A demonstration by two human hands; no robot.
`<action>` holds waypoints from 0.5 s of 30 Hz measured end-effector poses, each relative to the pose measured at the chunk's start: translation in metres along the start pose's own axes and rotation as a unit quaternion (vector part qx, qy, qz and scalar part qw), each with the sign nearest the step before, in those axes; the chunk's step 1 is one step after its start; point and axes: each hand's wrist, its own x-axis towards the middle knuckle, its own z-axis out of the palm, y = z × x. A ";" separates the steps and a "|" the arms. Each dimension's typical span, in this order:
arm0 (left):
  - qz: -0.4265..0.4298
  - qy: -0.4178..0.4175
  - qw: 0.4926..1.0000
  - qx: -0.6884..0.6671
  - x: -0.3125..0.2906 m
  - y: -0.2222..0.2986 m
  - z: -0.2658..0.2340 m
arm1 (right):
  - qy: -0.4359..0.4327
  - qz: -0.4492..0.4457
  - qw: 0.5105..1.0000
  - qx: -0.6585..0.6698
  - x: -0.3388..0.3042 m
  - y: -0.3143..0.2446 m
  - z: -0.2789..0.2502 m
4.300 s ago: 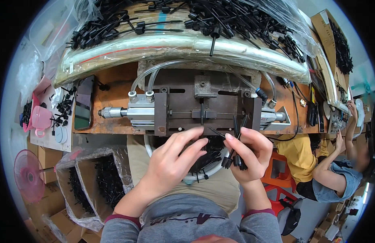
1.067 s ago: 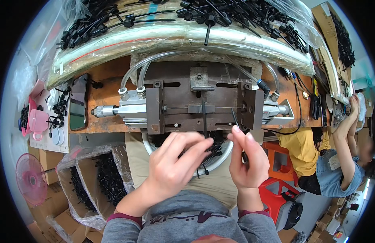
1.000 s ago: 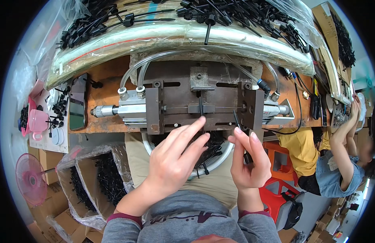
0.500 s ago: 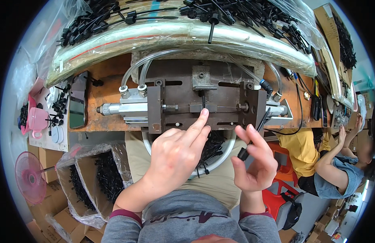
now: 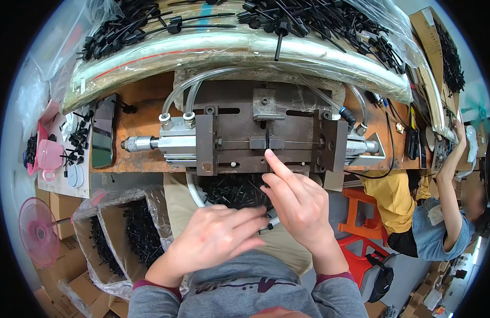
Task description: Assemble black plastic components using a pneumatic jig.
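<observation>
Here, a rust-stained wooden desk [image 5: 144, 119] carries a steel press jig [image 5: 266, 140] with a silver pneumatic cylinder [image 5: 168, 143] on its left and clear hoses [image 5: 202, 82] arching over it. Behind the jig lies a long clear plastic bag [image 5: 229, 50] heaped with black plastic parts [image 5: 319, 18]. A white basin [image 5: 194, 188] of the same black pieces sits just below the desk's front edge, partly hidden by both hands. The person's right hand [image 5: 300, 204] reaches up to the jig, index finger stretched out and its tip touching the lower end of a small black part [image 5: 267, 139] standing upright in the jig's middle slot; the other fingers are curled loosely, gripping nothing that can be seen. The left hand [image 5: 216, 244] hovers lower, over the basin's near side, fingers spread flat and apart, well short of the jig; a thin black piece [image 5: 270, 227] shows just beside its fingertips, though whether it touches them cannot be told. A dark phone [image 5: 103, 132] lies at the desk's left end, a pink cup [image 5: 46, 158] beyond it. To the right, another person's arm [image 5: 450, 159] reaches upward.
</observation>
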 end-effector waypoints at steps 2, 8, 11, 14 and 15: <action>0.019 -0.014 0.996 -0.089 -0.005 0.002 0.004 | 0.004 -0.016 0.999 -0.043 0.002 0.004 0.002; 0.156 -0.162 0.785 -0.578 0.024 0.047 0.022 | -0.015 0.030 0.997 -0.066 0.015 -0.012 -0.001; 0.180 -0.164 0.750 -0.615 0.035 0.073 0.032 | -0.033 0.058 0.995 -0.078 0.019 -0.023 -0.003; 0.185 -0.140 0.752 -0.617 0.034 0.081 0.047 | -0.031 0.056 0.995 -0.081 0.018 -0.023 -0.001; 0.187 -0.134 0.753 -0.616 0.034 0.083 0.050 | -0.024 0.051 0.995 -0.077 0.016 -0.022 -0.002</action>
